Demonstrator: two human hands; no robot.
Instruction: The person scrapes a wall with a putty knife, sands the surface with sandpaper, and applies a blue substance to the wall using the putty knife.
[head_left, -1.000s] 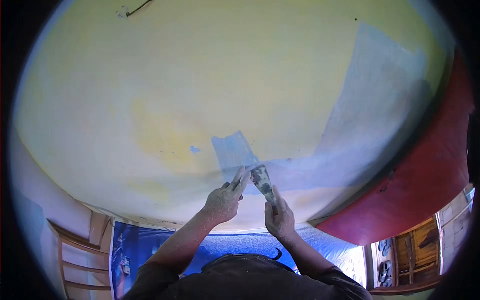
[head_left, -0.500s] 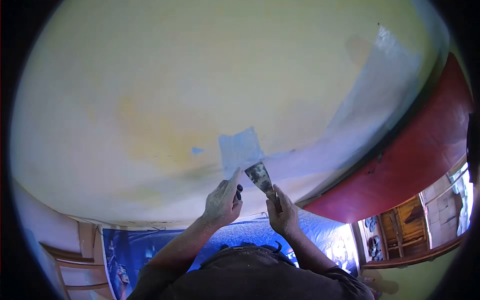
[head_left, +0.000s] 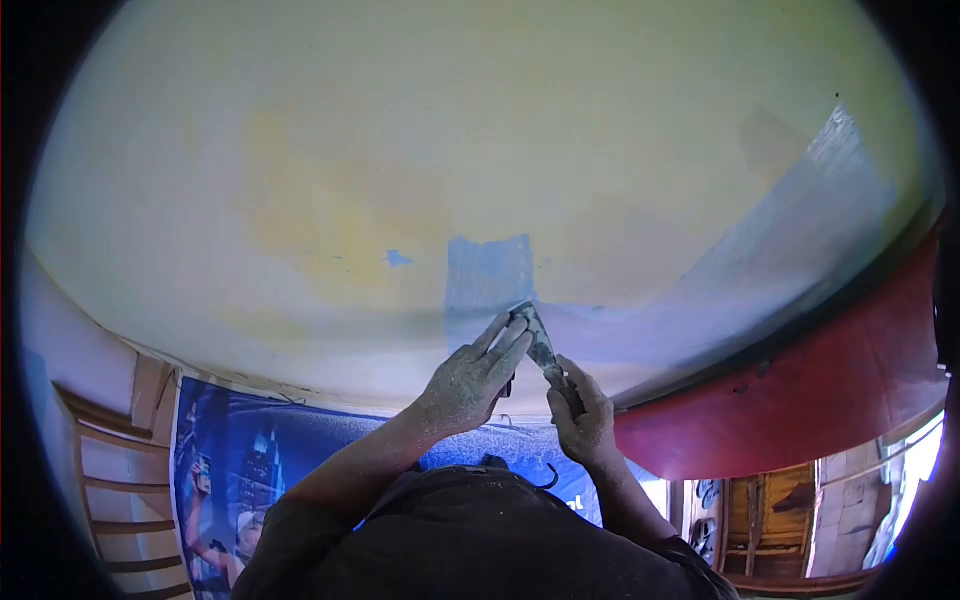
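- Putty knife (head_left: 540, 347) slants up in front of the pale wall (head_left: 340, 130), its broad end near the lower edge of the blue patch (head_left: 489, 268); whether it touches the wall, I cannot tell.
- Right hand (head_left: 588, 422) has its fingers closed round the handle, probably to steady the tool and set the blade's angle.
- Left hand (head_left: 462, 388) reaches its fingers out straight, slightly parted, their tips at the blade, perhaps to brace it or wipe it.
- Dark piece (head_left: 507, 387) shows beneath the left palm; how it is gripped, I cannot tell.
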